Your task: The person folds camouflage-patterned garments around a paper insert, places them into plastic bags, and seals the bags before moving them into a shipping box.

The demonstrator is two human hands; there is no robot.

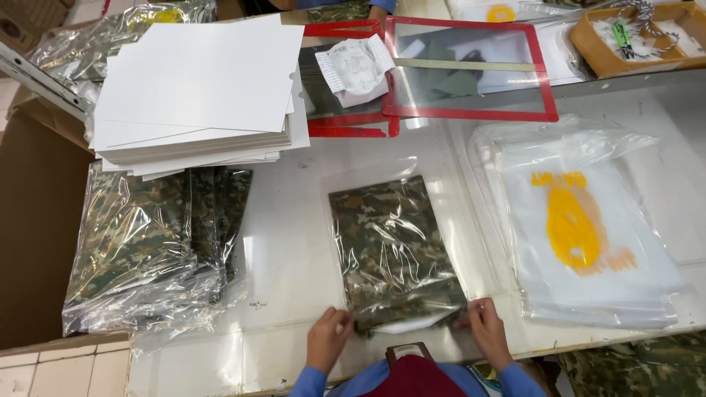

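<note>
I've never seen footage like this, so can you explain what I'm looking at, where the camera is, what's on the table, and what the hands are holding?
There is no machine here. One camera, worn on a person's head, looks down at their own two hands. The left hand and right hand grip the near end of a camouflage cloth in a clear bag lying on the table. To the left lie a pile of bagged camouflage pieces and a stack of white boards. To the right is a stack of empty bags with yellow print. Farther back lie red frames.
</note>
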